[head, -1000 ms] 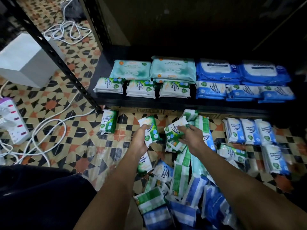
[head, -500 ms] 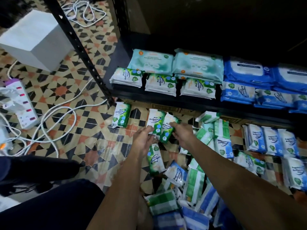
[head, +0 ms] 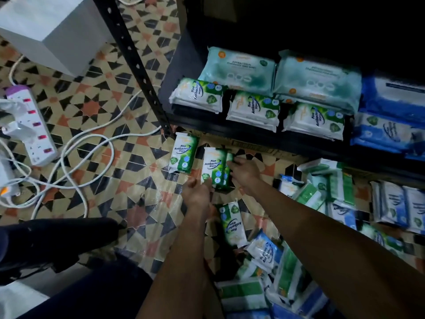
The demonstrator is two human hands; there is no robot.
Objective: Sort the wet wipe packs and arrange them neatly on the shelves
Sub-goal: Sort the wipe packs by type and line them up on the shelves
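Two small green pine wipe packs lie side by side on the tiled floor in front of the shelf. My left hand [head: 197,194] pinches the near end of the left pack [head: 212,165]. My right hand [head: 245,170] grips the right pack [head: 227,178], which is mostly hidden behind the first. Another green pack [head: 183,155] lies alone just to their left. The black shelf [head: 264,140] holds small green packs [head: 254,110] in front, large teal packs [head: 236,70] behind and blue packs [head: 386,132] at the right.
A loose heap of green and blue packs [head: 276,268] covers the floor at lower right; a row of blue packs [head: 395,203] lies under the shelf. A power strip [head: 30,125] with white cables [head: 76,155] lies at left, a white box [head: 53,26] beyond. The shelf's black post [head: 135,65] slants down.
Both hands carried their green packs left and down to the floor, setting them beside the lone green pack. The view has swung left and closer.
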